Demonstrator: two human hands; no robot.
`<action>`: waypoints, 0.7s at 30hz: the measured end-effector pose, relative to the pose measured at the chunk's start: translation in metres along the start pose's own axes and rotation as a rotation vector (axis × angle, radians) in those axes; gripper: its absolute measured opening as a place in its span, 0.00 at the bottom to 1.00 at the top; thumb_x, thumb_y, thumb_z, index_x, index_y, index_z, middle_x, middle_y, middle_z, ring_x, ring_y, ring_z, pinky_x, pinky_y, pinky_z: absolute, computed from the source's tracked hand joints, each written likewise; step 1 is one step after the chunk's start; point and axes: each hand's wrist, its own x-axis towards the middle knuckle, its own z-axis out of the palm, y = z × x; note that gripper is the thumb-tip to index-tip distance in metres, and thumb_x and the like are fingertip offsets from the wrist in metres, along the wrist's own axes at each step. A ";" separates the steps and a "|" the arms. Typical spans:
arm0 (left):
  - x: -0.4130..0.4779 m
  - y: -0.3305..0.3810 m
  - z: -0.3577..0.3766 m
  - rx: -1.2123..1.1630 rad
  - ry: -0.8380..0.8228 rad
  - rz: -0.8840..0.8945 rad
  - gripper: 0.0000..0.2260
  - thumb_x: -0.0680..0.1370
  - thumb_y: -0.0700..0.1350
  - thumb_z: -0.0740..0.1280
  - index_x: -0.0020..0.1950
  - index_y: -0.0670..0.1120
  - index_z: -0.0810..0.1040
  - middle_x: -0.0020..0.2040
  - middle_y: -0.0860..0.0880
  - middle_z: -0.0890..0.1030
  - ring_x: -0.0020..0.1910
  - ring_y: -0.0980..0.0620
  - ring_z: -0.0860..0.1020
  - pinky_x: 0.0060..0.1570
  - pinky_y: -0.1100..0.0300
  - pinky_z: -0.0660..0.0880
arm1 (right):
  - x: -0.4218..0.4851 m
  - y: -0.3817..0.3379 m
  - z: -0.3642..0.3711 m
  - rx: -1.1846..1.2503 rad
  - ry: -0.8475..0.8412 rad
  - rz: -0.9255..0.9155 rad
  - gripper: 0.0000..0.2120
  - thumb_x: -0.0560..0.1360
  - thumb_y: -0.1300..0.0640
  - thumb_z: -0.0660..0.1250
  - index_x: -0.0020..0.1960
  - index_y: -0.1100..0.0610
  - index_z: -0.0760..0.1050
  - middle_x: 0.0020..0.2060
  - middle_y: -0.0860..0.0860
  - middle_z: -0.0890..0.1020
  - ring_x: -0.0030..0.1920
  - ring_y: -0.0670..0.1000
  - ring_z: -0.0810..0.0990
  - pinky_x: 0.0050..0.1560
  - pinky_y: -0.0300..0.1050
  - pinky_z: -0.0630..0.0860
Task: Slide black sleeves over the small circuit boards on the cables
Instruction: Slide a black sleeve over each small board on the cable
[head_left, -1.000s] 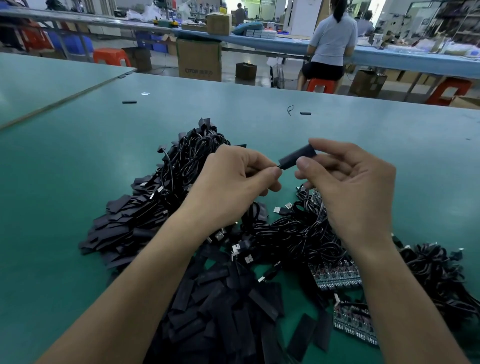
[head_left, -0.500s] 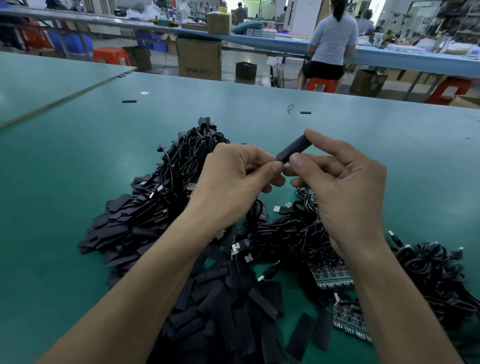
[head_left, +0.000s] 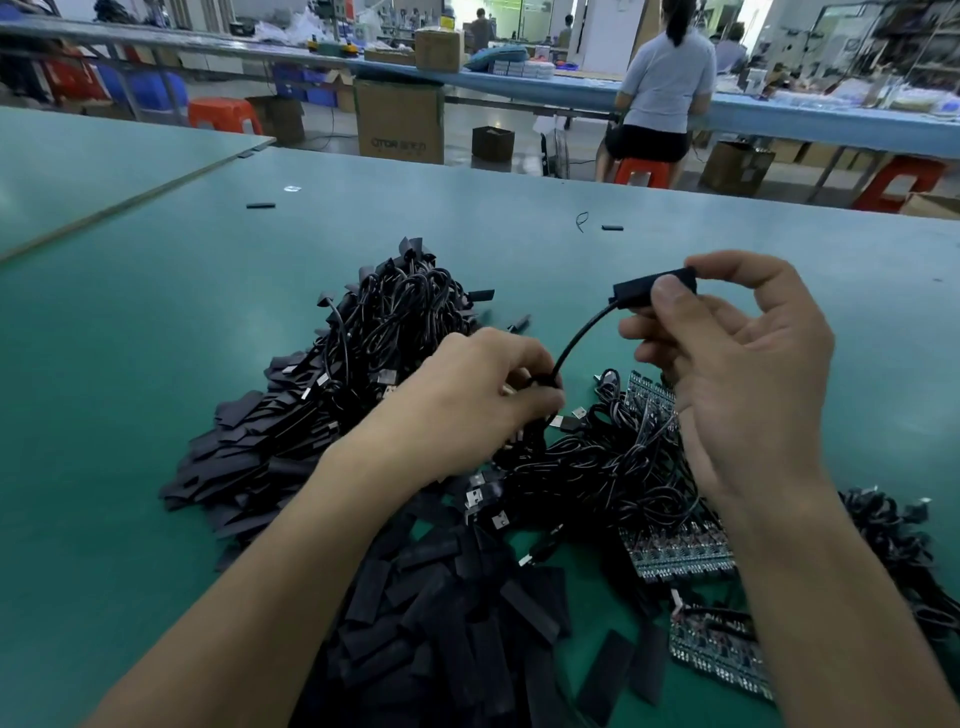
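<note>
Beyond the green bench (head_left: 156, 364) stands a cardboard box (head_left: 400, 122) printed OTOR. The left hand (head_left: 467, 400) curls round the black cable (head_left: 576, 332). The right hand (head_left: 737, 374) pinches the black sleeve (head_left: 652, 285) between thumb and forefinger. The sleeve lies nearly level, with the cable leaving its left end. Bare bench lies beyond and rightward.

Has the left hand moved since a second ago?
Yes. Judged against the stray black piece on the table, the left hand has dropped nearer the cable pile, gripping the cable, away from the sleeve pinched by the right hand.
</note>
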 end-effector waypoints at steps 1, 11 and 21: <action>0.001 0.000 -0.001 -0.008 0.051 0.006 0.03 0.79 0.50 0.70 0.46 0.56 0.81 0.42 0.56 0.82 0.31 0.64 0.78 0.30 0.72 0.69 | 0.001 0.000 -0.001 -0.004 0.013 -0.002 0.08 0.79 0.63 0.69 0.53 0.52 0.74 0.39 0.56 0.86 0.39 0.55 0.86 0.39 0.42 0.79; 0.009 -0.021 -0.042 -0.068 0.796 -0.043 0.13 0.79 0.52 0.70 0.61 0.48 0.82 0.37 0.63 0.78 0.30 0.70 0.76 0.32 0.78 0.68 | 0.013 0.042 -0.030 -1.033 -0.094 0.139 0.16 0.80 0.60 0.63 0.66 0.53 0.77 0.62 0.51 0.81 0.65 0.54 0.77 0.65 0.44 0.68; 0.010 -0.034 -0.033 0.076 0.718 -0.132 0.22 0.77 0.47 0.73 0.71 0.49 0.75 0.62 0.46 0.81 0.58 0.52 0.80 0.63 0.59 0.72 | 0.007 0.071 -0.036 -1.259 -0.107 0.428 0.20 0.80 0.46 0.62 0.70 0.48 0.71 0.67 0.57 0.71 0.66 0.62 0.71 0.65 0.57 0.65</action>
